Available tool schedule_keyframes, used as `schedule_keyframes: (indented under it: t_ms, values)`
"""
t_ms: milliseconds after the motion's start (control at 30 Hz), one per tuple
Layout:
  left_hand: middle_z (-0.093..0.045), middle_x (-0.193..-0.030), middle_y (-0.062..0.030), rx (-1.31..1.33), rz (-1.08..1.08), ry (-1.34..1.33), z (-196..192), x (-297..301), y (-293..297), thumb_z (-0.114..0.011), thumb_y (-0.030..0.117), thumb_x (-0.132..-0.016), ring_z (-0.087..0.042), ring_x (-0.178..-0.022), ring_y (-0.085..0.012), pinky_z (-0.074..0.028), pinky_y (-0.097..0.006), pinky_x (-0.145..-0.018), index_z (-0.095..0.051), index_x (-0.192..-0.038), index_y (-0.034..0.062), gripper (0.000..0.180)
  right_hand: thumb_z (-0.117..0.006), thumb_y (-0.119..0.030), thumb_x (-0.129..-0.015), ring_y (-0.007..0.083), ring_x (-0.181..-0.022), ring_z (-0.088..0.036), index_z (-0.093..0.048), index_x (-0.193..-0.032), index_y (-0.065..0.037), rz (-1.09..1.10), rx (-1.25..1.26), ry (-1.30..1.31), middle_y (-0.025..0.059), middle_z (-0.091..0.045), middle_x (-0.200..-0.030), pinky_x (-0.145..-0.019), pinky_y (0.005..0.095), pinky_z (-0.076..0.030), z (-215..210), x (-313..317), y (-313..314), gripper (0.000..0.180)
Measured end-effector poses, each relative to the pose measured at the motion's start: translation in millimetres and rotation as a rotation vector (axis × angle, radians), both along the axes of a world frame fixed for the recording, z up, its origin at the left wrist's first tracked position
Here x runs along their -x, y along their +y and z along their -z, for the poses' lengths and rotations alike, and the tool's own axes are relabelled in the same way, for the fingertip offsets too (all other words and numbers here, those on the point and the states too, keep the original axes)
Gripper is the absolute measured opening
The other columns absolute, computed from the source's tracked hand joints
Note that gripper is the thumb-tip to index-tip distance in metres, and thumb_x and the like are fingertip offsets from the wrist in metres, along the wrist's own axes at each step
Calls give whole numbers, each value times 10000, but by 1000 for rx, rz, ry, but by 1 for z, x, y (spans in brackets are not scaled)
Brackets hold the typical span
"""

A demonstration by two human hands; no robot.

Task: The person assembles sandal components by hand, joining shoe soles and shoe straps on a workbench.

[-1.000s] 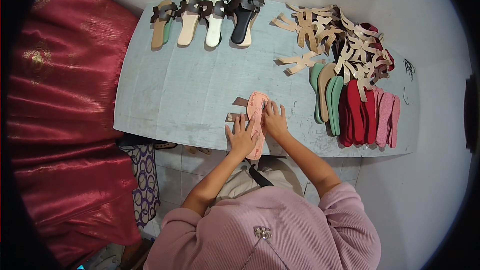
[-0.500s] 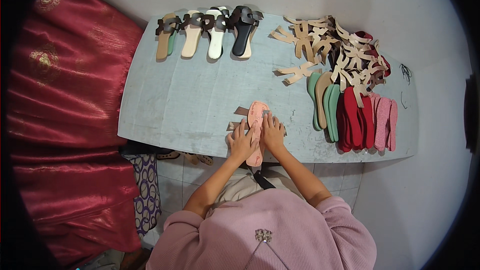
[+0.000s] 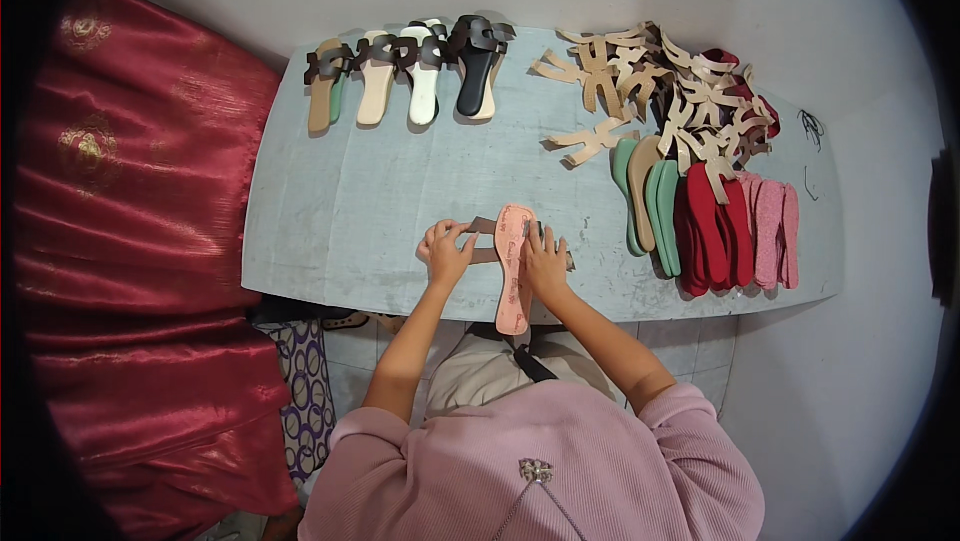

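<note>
A peach-pink sandal sole (image 3: 513,286) with red marks lies upright before me at the table's near edge, its lower end reaching past the edge. A brown strap (image 3: 484,226) runs beneath it, two ends sticking out on the left. My left hand (image 3: 447,251) is beside the sole, thumb and fingers closed on the strap ends. My right hand (image 3: 547,269) rests along the sole's right edge with its fingers stretched over the sole and the strap's right side, which it partly hides.
Finished sandals with dark straps, among them a black sandal (image 3: 474,91), stand along the table's far left. At right lie a heap of beige straps (image 3: 600,91), green soles (image 3: 662,211), red soles (image 3: 706,231) and pink soles (image 3: 770,231). A red curtain (image 3: 150,241) hangs at left.
My left hand has moved off the sole to the left and taken hold of the strap ends. The right hand stays at the sole's right edge.
</note>
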State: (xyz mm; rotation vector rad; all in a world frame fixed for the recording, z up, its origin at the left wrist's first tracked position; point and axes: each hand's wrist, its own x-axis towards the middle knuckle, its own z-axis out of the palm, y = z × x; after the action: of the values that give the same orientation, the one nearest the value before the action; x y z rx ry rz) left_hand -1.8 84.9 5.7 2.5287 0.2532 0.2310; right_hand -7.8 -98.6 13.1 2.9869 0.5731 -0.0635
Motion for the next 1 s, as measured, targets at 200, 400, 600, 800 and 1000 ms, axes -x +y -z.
schedule_keyframes:
  t_ms: [200,400,600,800,1000]
  values:
    - [-629,-800,8,147,-87,-31,0,-10,-15,-635,255,-720,-537,-860,-165,-248,-363,-762,-649,-790,143,133,-511,-316,-794,291,-1181,-332,-441,-1198,-49,-13,-32,13,91,-306,-1339,-899,511,-314,1,-2,-3,490]
    - [-638,-779,-4,233,-38,-106,-13,-12,-32,-616,208,-735,-576,-769,-158,-256,-353,-751,-643,-774,120,100,-528,-378,-781,281,-1179,-335,-418,-1215,-56,-39,-42,-12,72,-321,-1331,-897,507,-324,4,-5,-9,551]
    - [-625,-761,-18,134,173,-203,-18,-14,-51,-601,156,-741,-576,-740,-175,-280,-350,-777,-629,-759,87,76,-529,-390,-776,283,-1189,-317,-453,-1189,-75,-50,-77,5,76,-345,-1308,-896,524,-314,0,-8,-11,524]
    - [-617,-779,-55,77,346,-354,-2,-18,-58,-586,82,-729,-579,-755,-214,-417,-335,-742,-615,-779,58,63,-544,-392,-762,277,-1188,-318,-448,-1191,-72,-55,-85,-5,74,-347,-1304,-895,521,-319,2,-7,-11,543]
    - [-623,-839,-71,-34,420,-367,10,-16,-60,-580,54,-719,-589,-785,-225,-463,-332,-720,-616,-823,48,110,-545,-392,-761,274,-1192,-315,-441,-1197,-68,-64,-99,-16,74,-343,-1307,-895,519,-320,4,-7,-12,553]
